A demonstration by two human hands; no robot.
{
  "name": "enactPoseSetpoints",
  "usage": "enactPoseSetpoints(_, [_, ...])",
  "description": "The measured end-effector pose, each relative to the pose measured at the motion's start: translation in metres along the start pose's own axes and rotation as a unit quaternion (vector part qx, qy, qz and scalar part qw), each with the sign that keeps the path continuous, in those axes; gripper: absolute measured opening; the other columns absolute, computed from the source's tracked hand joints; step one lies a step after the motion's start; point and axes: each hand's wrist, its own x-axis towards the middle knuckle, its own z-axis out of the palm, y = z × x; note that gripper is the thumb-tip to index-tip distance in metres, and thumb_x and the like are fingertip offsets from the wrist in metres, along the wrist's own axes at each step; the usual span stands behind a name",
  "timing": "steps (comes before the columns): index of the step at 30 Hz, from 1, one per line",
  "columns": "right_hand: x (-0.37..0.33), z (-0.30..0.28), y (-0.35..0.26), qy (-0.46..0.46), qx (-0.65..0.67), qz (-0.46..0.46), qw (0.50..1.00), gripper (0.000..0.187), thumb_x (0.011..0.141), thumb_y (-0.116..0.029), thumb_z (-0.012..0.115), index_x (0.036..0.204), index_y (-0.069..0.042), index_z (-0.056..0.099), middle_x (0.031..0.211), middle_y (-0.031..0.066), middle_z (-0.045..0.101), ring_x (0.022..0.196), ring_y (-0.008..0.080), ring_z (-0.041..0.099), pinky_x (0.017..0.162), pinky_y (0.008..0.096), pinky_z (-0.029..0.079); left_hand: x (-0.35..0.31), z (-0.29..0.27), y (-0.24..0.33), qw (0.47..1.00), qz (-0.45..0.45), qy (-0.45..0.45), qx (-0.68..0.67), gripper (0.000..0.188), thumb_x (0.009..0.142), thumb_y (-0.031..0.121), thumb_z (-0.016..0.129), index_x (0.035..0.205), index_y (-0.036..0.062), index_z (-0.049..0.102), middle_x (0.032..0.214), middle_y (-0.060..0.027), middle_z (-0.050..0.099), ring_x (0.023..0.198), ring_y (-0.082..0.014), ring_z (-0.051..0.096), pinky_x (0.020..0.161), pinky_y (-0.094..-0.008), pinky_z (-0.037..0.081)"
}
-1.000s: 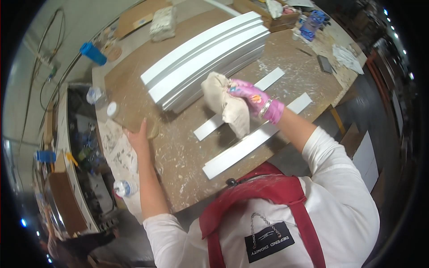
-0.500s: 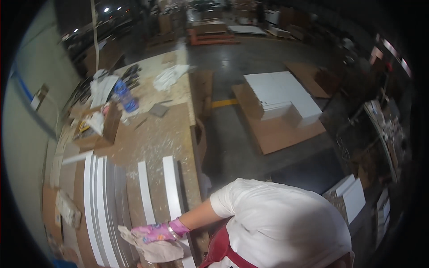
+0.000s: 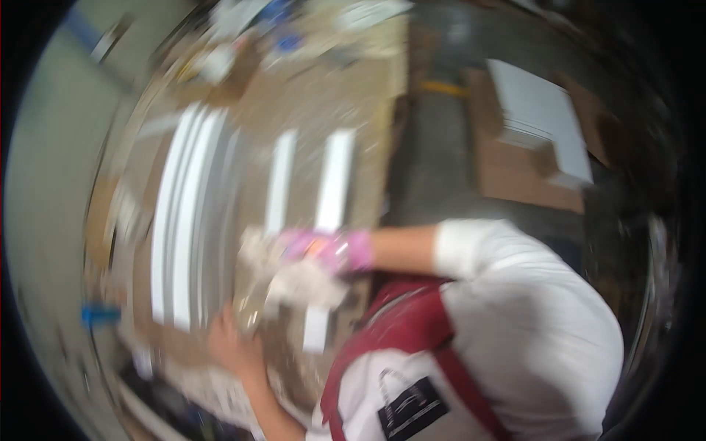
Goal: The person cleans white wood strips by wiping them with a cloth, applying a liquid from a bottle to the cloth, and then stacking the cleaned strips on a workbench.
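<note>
My right hand point(image 3: 320, 248), in a pink patterned glove with a bracelet at the wrist, presses a beige cloth point(image 3: 307, 285) over two white strips lying apart on the workbench. The narrower strip point(image 3: 280, 180) is on the left and the wider strip point(image 3: 336, 176) on the right; the cloth and hand hide part of both. Low on the left, my bare left hand point(image 3: 232, 342) is beside the near end of a row of long white strips point(image 3: 193, 220). Motion smears its fingers, so I cannot make out whether they hold anything.
The brown workbench point(image 3: 316, 92) has an open cardboard box point(image 3: 239, 73) and a blue plastic bottle point(image 3: 283, 33) at its far left. Right of the bench, white panels point(image 3: 540, 110) lie on cardboard on the floor. A wall point(image 3: 55, 184) runs along the left.
My view has swung down, so the bench sits higher and further right in the picture. My left hand has come into sight. The right hand still has the cloth over the strips.
</note>
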Motion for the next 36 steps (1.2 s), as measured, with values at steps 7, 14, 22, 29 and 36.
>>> enactPoseSetpoints(7, [0.011, 0.041, -0.029, -0.092, 0.292, 0.168, 0.937, 0.042, 0.087, -0.003, 0.049, 0.128, -0.002, 0.044, 0.113, 0.0151, 0.057, 0.099, 0.0293, 0.062, 0.087, 0.0399, 0.052, -0.037, -0.020, -0.014, 0.995, -0.042, 0.029, 0.084, 0.071, 0.058, 0.008, 0.077, 0.125, 0.0167, 0.056, 0.112, -0.0094, 0.058, 0.104, -0.0286, 0.055, 0.086, -0.0406, 0.039])
enactPoseSetpoints(14, [0.030, 0.029, 0.015, -0.095, 0.347, 0.289, 0.887, 0.037, 0.089, -0.005, 0.053, 0.126, -0.002, 0.049, 0.110, 0.0118, 0.060, 0.097, 0.0256, 0.063, 0.085, 0.0371, 0.053, -0.072, 0.000, -0.040, 0.994, -0.066, 0.085, 0.025, 0.069, 0.059, 0.008, 0.078, 0.124, 0.0128, 0.055, 0.113, -0.0113, 0.060, 0.104, -0.0303, 0.056, 0.090, -0.0406, 0.041])
enactPoseSetpoints(22, [0.040, 0.017, 0.010, -0.099, -0.050, 0.018, 0.994, 0.034, 0.082, -0.006, 0.070, 0.114, -0.006, 0.061, 0.105, 0.0069, 0.065, 0.098, 0.0163, 0.062, 0.087, 0.0314, 0.052, -0.069, 0.035, -0.093, 0.882, -0.310, 0.228, -0.270, 0.068, 0.073, 0.013, 0.079, 0.130, -0.0002, 0.044, 0.118, -0.0143, 0.059, 0.110, -0.0246, 0.055, 0.097, -0.0347, 0.041])
enactPoseSetpoints(29, [0.052, -0.035, -0.078, -0.034, -0.358, -0.047, 0.932, 0.039, 0.087, -0.008, 0.063, 0.124, -0.006, 0.053, 0.114, 0.0102, 0.062, 0.102, 0.0167, 0.061, 0.084, 0.0330, 0.054, -0.042, 0.058, -0.140, 0.794, -0.354, 0.366, -0.333, 0.076, 0.077, 0.017, 0.077, 0.134, -0.0070, 0.033, 0.130, -0.0208, 0.048, 0.117, -0.0279, 0.049, 0.101, -0.0341, 0.037])
enactPoseSetpoints(36, [0.084, 0.007, -0.082, 0.014, -0.536, 0.137, 0.833, 0.043, 0.087, -0.023, 0.059, 0.124, -0.001, 0.052, 0.105, 0.0132, 0.063, 0.085, 0.0190, 0.065, 0.070, 0.0331, 0.058, -0.074, 0.056, -0.111, 0.780, -0.395, 0.348, -0.339, 0.080, 0.074, 0.016, 0.077, 0.138, -0.0021, 0.033, 0.130, -0.0199, 0.049, 0.118, -0.0292, 0.050, 0.101, -0.0371, 0.037])
